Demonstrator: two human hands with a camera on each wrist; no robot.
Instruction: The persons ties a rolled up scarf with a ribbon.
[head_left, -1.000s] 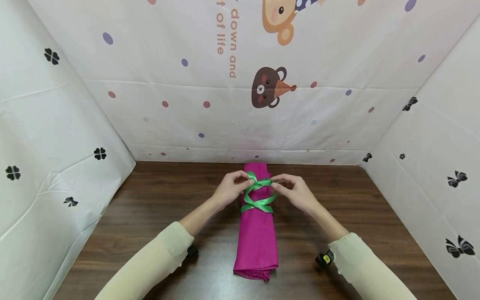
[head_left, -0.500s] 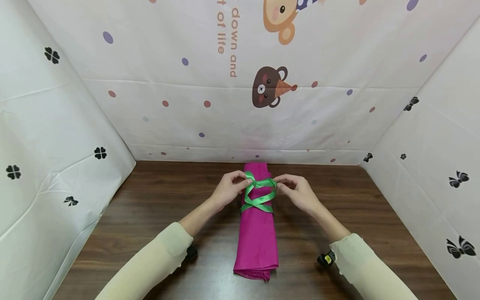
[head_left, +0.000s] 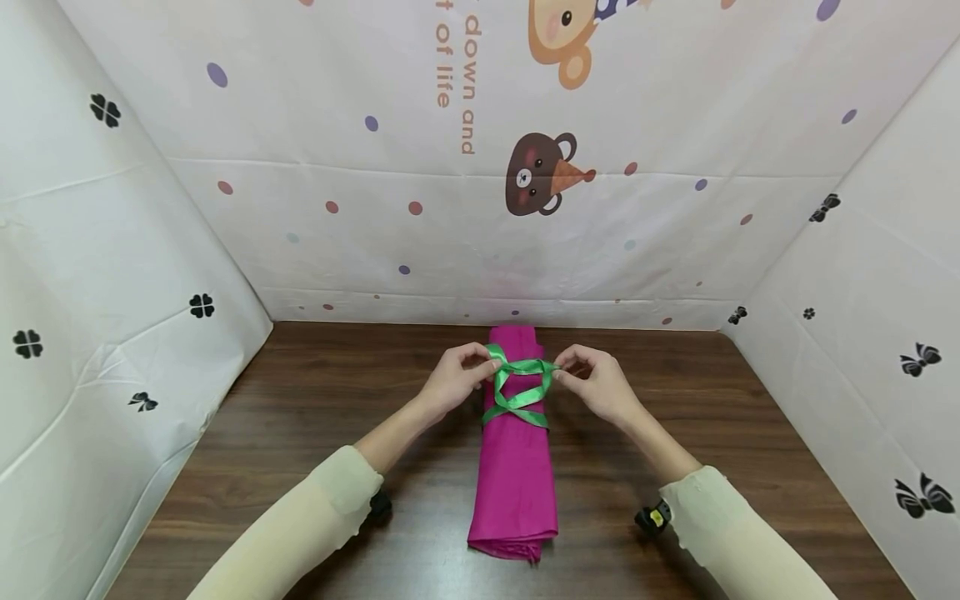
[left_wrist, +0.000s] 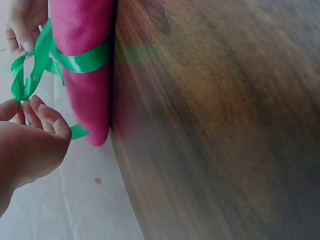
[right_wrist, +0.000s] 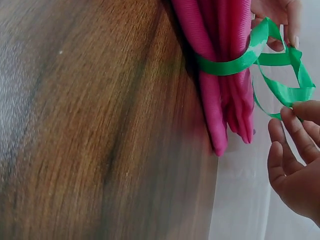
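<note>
A long folded magenta cloth [head_left: 513,492] lies lengthwise on the table, its far end near the back edge. Green satin ribbon [head_left: 517,402] wraps and crosses around its upper half. At the cloth's left side my left hand [head_left: 452,379] pinches one part of the ribbon between thumb and fingers. On the right side, my right hand [head_left: 600,386] pinches another part of it. Loops of ribbon [left_wrist: 45,45] stand off the cloth between both hands in the left wrist view. The right wrist view shows the layered folds of the cloth [right_wrist: 225,100] and the ribbon loop [right_wrist: 287,90].
The dark wooden table [head_left: 315,417] extends on both sides of the cloth. A white printed sheet [head_left: 375,233] with dots and bears stands behind it. White sheets [head_left: 75,333] with black motifs flank the left and right. A black wrist device [head_left: 651,518] hangs under the right sleeve.
Both hands have drawn slightly apart, the right hand moving a little to the right and the left a little to the left. The ribbon between them has changed shape; the cloth stays put.
</note>
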